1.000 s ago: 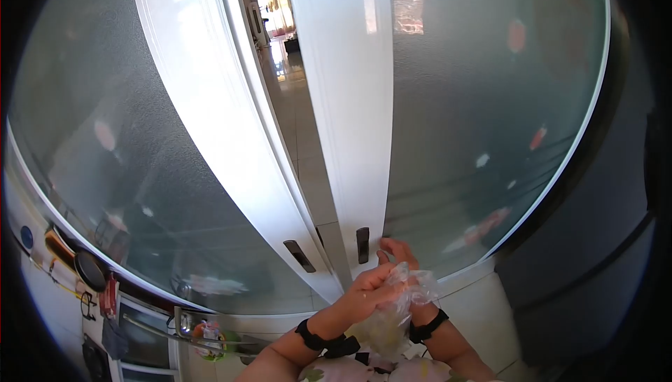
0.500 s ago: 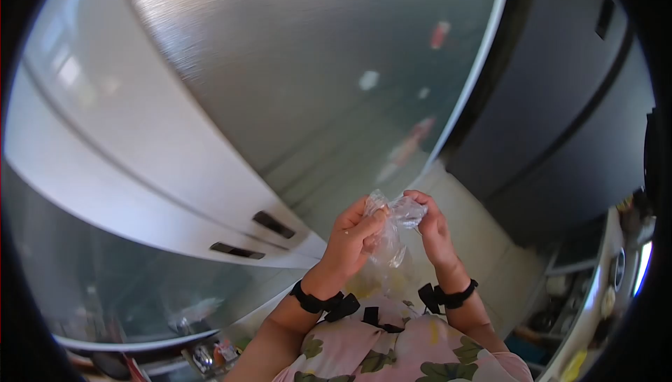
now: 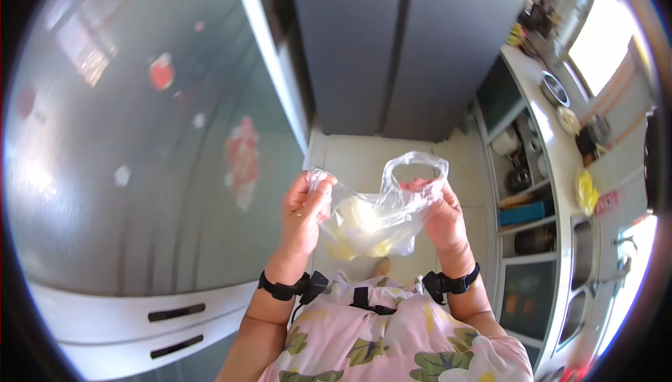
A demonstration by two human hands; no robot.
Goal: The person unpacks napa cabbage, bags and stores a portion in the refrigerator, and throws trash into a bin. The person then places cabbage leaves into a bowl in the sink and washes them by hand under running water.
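Observation:
Between my hands hangs a clear plastic bag [image 3: 409, 207], its mouth spread and one loop handle standing up on the right. Pale yellow and white contents show through its thin film; their kind I cannot make out. My left hand [image 3: 306, 210] pinches the bag's left handle, bunched between thumb and fingers. On the other side, my right hand [image 3: 442, 214] grips the bag near its right handle, the fingers partly seen through the plastic. Both wrists wear black straps.
A frosted glass cabinet [image 3: 161, 172] with white drawers is on the left. Ahead stands a tall grey two-door fridge [image 3: 357, 53]. Along the right runs a counter [image 3: 542, 130] with a metal bowl [image 3: 554, 88], a yellow bag [image 3: 586, 191], a sink [image 3: 582, 252] and open shelves below.
My view has turned right, toward the fridge and counter. My hands have moved apart, and the bag, bunched up before, is now spread between them.

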